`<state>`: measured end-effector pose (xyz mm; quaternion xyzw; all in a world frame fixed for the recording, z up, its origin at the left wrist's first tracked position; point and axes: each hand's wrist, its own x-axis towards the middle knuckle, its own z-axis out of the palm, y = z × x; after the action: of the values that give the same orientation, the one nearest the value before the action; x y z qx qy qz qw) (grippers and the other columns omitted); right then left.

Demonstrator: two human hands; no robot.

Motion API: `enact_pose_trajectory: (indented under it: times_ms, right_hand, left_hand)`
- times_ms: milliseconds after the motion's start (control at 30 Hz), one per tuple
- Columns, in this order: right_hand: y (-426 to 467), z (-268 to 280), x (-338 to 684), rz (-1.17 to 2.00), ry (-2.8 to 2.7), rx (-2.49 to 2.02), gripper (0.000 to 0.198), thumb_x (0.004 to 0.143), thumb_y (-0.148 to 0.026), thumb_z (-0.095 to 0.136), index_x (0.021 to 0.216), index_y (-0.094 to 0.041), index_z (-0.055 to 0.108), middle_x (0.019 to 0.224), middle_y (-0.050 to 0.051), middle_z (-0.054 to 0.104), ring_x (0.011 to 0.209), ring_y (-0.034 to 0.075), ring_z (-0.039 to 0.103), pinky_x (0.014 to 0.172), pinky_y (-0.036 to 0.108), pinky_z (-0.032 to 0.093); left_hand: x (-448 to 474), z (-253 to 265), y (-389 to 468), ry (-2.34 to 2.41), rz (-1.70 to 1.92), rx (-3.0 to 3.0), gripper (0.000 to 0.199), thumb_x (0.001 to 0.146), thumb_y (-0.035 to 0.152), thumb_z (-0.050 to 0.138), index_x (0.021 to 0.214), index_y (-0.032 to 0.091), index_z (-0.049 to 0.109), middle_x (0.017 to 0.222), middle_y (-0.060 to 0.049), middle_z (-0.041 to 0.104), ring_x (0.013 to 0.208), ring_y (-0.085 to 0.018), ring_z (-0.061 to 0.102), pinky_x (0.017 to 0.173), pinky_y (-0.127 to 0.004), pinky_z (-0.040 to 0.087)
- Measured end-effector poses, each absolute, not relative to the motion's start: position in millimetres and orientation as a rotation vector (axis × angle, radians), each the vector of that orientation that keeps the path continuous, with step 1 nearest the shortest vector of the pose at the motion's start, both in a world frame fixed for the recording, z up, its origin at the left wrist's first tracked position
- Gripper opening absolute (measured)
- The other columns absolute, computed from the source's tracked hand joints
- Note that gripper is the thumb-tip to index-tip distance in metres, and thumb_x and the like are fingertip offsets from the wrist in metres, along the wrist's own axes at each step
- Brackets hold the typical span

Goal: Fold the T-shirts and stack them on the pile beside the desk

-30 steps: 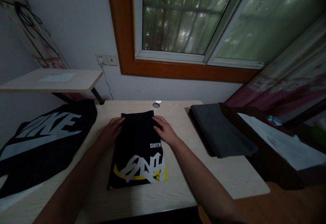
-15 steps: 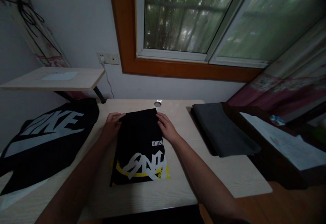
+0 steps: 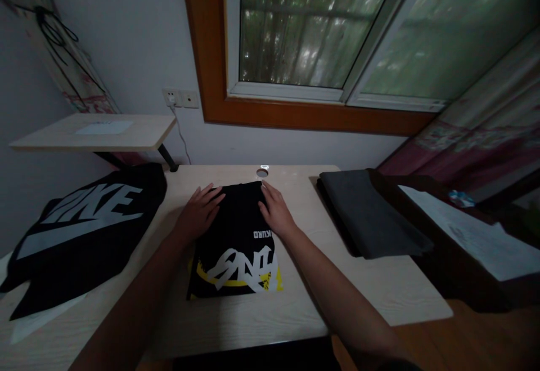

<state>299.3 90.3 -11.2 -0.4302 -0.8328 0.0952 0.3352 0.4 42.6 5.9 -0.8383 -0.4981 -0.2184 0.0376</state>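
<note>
A folded black T-shirt (image 3: 236,219) with white lettering and a yellow print lies flat on the pale wooden table (image 3: 295,314). My left hand (image 3: 200,210) rests on its upper left part, fingers spread over the cloth. Along the upper right edge lies my right hand (image 3: 275,208), its fingers stretched out and touching the fabric. Neither hand grips the cloth. At the left is another black garment (image 3: 84,230) with large grey-white NIKE lettering, spread on the table.
Folded dark grey cloth (image 3: 363,213) lies at the table's right side. A raised shelf (image 3: 147,134) with a paper on it stands at the back left. Behind the table are a wall socket (image 3: 180,98) and a window. White sheets (image 3: 468,230) lie on a dark surface at right.
My left hand has shifted right, from the shirt's left edge onto its top, with fingers now spread. The right hand has flattened at its edge. The view has moved slightly.
</note>
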Motion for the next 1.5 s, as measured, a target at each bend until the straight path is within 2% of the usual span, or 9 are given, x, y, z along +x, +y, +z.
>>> enact_pose_trajectory:
  times_ms: [100,233,367,567,833,1033,1100,1233,1500]
  right_hand:
    - [85,-6,297,0.256,-2.336,-0.978,0.053,0.1,-0.027,0.05,0.153,-0.026,0.045,0.163,0.008,0.035,0.149,0.026,0.036,0.122,0.052,0.034]
    - [85,-9,292,0.255,-2.453,-1.011,0.046,0.1,-0.035,0.054,0.146,-0.028,0.054,0.16,0.009,0.042,0.148,0.027,0.038,0.121,0.054,0.032]
    - [86,-16,290,0.196,-2.442,-1.152,0.048,0.102,-0.041,0.052,0.148,-0.029,0.051,0.161,0.009,0.038,0.151,0.027,0.032,0.122,0.058,0.026]
    - [87,-18,287,0.183,-2.351,-1.311,0.051,0.102,-0.044,0.05,0.149,-0.023,0.051,0.163,0.01,0.035,0.152,0.029,0.029,0.123,0.058,0.023]
    - [91,-22,289,0.186,-2.3,-1.343,0.052,0.1,-0.043,0.053,0.147,-0.021,0.052,0.161,0.011,0.038,0.15,0.031,0.033,0.123,0.057,0.025]
    - [91,-20,290,0.156,-2.32,-1.367,0.051,0.1,-0.042,0.052,0.146,-0.017,0.054,0.161,0.01,0.039,0.149,0.031,0.036,0.123,0.054,0.026]
    - [89,-19,290,0.142,-2.331,-1.387,0.052,0.101,-0.041,0.051,0.146,-0.016,0.054,0.161,0.009,0.039,0.149,0.031,0.035,0.124,0.052,0.026]
    - [88,-16,289,0.119,-2.344,-1.405,0.05,0.101,-0.039,0.05,0.147,-0.018,0.053,0.161,0.008,0.039,0.149,0.03,0.035,0.124,0.052,0.026]
    - [85,-16,293,0.076,-2.325,-1.406,0.042,0.103,-0.03,0.047,0.142,-0.023,0.058,0.159,0.006,0.043,0.146,0.029,0.041,0.121,0.053,0.031]
  left_hand:
    - [6,-1,42,-1.502,-0.513,-2.685,0.048,0.104,0.036,0.037,0.149,0.026,0.049,0.159,-0.005,0.044,0.152,-0.026,0.03,0.125,-0.058,0.017]
    - [3,-14,45,-1.755,-0.429,-2.573,0.052,0.104,0.042,0.037,0.153,0.027,0.042,0.162,-0.007,0.038,0.152,-0.028,0.031,0.123,-0.061,0.02]
    - [-4,-18,47,-1.982,-0.424,-2.365,0.054,0.103,0.044,0.034,0.154,0.025,0.041,0.163,-0.008,0.037,0.152,-0.033,0.03,0.12,-0.066,0.019]
    - [-10,-24,49,-2.097,-0.477,-2.219,0.055,0.102,0.038,0.034,0.154,0.024,0.041,0.16,-0.009,0.042,0.151,-0.035,0.032,0.12,-0.063,0.021]
    - [-11,-19,47,-2.089,-0.589,-2.189,0.055,0.101,0.03,0.036,0.156,0.028,0.037,0.155,-0.01,0.05,0.147,-0.034,0.038,0.118,-0.064,0.026]
    - [-14,-13,48,-1.823,-0.59,-2.382,0.054,0.096,0.017,0.04,0.147,0.032,0.05,0.165,-0.006,0.033,0.154,-0.031,0.023,0.119,-0.06,0.03]
    - [-14,-11,48,-1.771,-0.505,-2.459,0.055,0.096,0.015,0.04,0.146,0.034,0.051,0.165,-0.003,0.033,0.155,-0.031,0.022,0.118,-0.061,0.029]
    - [-11,-8,45,-1.866,-0.384,-2.487,0.05,0.1,0.023,0.037,0.148,0.033,0.048,0.158,-0.001,0.046,0.152,-0.03,0.031,0.118,-0.064,0.027]
    - [-11,-13,46,-1.986,-0.435,-2.396,0.049,0.103,0.031,0.034,0.15,0.029,0.047,0.158,-0.004,0.045,0.15,-0.032,0.033,0.118,-0.067,0.023]
